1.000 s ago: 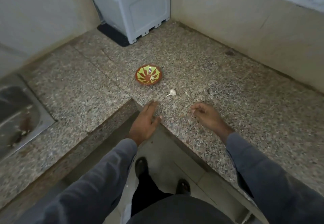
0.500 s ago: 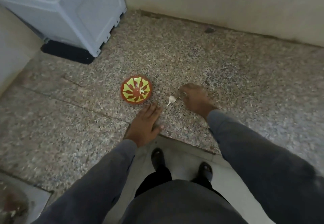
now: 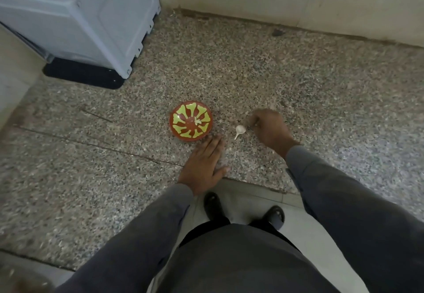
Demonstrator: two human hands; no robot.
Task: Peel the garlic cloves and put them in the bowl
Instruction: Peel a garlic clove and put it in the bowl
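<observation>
The right hand sits right of centre in the frame with its fingers curled down onto the speckled stone surface; whether its grip encloses anything cannot be told, since the fingertips are hidden under the knuckles. Just left of it, apart from the fingers, lies a pale garlic clove with its thin stem pointing toward the lower left. Half a second ago this hand was in much the same spot beside the clove, so it has hardly shifted. The left hand lies flat, fingers straight and together, holding nothing, its fingertips close to the near rim of the bowl; it too rests where it did before. The bowl, red-brown with yellow-green shapes, stands left of the clove, with a small pale bit inside near its centre. At the upper left of the frame a white box-like appliance stands on a black mat, as earlier.
</observation>
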